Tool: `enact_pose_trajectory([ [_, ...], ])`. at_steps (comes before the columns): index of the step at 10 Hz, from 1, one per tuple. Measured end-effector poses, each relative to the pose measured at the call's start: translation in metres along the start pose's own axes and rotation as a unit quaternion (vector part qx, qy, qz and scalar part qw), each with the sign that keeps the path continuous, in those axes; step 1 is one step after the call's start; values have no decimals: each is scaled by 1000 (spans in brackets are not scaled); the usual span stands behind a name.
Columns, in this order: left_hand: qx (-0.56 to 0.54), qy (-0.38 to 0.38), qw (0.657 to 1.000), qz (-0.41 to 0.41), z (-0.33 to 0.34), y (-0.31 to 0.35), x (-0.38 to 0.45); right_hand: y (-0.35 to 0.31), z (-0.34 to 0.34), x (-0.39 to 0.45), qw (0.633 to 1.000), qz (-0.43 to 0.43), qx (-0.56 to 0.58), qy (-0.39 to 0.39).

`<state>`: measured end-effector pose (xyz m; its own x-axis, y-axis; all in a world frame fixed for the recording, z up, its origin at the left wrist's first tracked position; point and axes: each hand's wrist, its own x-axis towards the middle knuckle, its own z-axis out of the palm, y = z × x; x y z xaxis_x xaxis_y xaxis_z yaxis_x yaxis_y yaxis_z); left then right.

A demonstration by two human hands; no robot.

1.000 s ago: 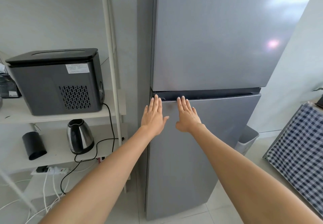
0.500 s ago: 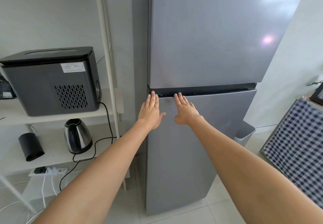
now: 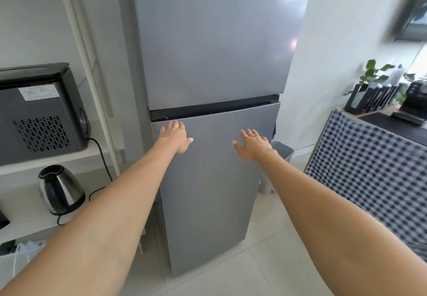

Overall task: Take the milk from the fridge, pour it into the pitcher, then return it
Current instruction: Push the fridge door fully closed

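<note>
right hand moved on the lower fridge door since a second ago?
Yes. The right hand has slid rightward and slightly down the lower fridge door, away from the left hand, which stays near the door's top-left corner.

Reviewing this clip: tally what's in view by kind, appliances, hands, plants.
Appliances: 3 (fridge, black countertop machine, kettle)
Hands: 2 (left hand, right hand), both open, empty
Plants: 1 (potted plant)
Total: 6

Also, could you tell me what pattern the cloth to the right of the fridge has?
The cloth is a dark blue and white check, shown in the head view.
</note>
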<state>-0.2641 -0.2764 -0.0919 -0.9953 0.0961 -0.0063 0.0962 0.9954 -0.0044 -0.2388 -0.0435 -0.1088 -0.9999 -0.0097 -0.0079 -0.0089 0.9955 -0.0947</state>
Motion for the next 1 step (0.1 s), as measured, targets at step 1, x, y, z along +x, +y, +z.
enact_pose_trajectory([
  [1,-10,2,999,42,-5,56,-10,50,-8,-33,999,51,7,10],
])
